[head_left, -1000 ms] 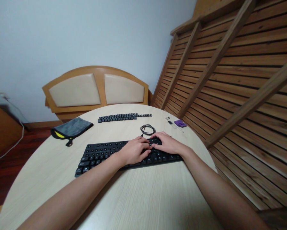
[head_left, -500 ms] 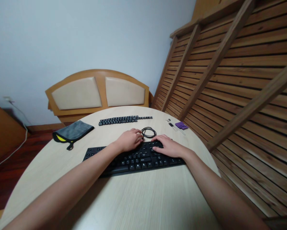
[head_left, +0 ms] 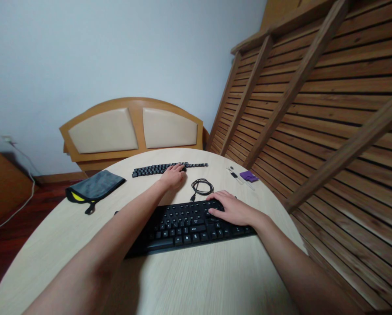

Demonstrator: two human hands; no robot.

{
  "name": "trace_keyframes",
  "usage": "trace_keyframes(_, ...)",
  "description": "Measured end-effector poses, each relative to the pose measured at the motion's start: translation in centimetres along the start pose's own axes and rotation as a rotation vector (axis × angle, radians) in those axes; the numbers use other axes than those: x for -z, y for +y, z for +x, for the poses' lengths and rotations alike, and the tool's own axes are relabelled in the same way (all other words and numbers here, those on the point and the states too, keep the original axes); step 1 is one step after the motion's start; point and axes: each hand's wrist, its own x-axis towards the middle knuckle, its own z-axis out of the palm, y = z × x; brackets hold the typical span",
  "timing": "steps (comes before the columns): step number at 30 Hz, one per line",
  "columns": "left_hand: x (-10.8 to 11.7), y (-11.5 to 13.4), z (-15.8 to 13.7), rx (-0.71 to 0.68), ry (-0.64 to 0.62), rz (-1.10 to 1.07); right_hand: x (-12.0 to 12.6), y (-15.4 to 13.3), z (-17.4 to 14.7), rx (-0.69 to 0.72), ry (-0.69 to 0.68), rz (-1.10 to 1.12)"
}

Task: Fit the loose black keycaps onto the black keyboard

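Note:
A black keyboard [head_left: 189, 225] lies on the round pale wooden table [head_left: 196, 280] in front of me. My right hand [head_left: 230, 208] rests flat on its right part, fingers spread over the keys. My left hand [head_left: 173, 175] is stretched far forward, fingertips down on a row of loose dark keycaps [head_left: 150, 169] near the table's far edge. Whether it pinches a keycap I cannot tell. The keyboard's coiled black cable [head_left: 201, 187] lies between the two hands.
A grey cloth with a yellow edge [head_left: 94, 186] lies at the far left of the table. A purple tool and small metal pieces [head_left: 244, 176] sit at the far right. A wooden headboard [head_left: 130, 129] stands behind, and slatted wooden panels [head_left: 313, 109] lean on the right.
My left hand left the keyboard and moved forward past the cable to the row of loose keycaps. My right hand stayed on the keyboard.

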Motion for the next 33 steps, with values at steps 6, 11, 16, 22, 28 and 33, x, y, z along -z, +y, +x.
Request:
trace_keyframes(6,-0.8,-0.2,1.2,0.002,0.009,0.004,0.3,-0.4,0.0,-0.011,-0.013,-0.008)
trace_keyframes(11,-0.9,0.4,1.4,-0.049,0.018,-0.006,0.2,-0.3,0.0,-0.003,-0.006,-0.006)
trace_keyframes(16,0.1,1.5,0.8,-0.108,-0.001,-0.021,0.2,-0.3,-0.1,-0.007,-0.018,-0.014)
trace_keyframes(22,2.1,2.5,-1.7,-0.06,-0.04,-0.045,0.2,-0.1,-0.1,-0.02,-0.022,-0.009)
trace_keyframes(28,3.1,2.9,-5.0,0.134,-0.049,-0.095,-0.1,0.2,0.0,-0.014,-0.003,-0.002)
trace_keyframes(33,3.9,3.5,-7.7,0.252,-0.03,-0.199,-0.1,0.3,0.1,-0.005,0.003,-0.006)
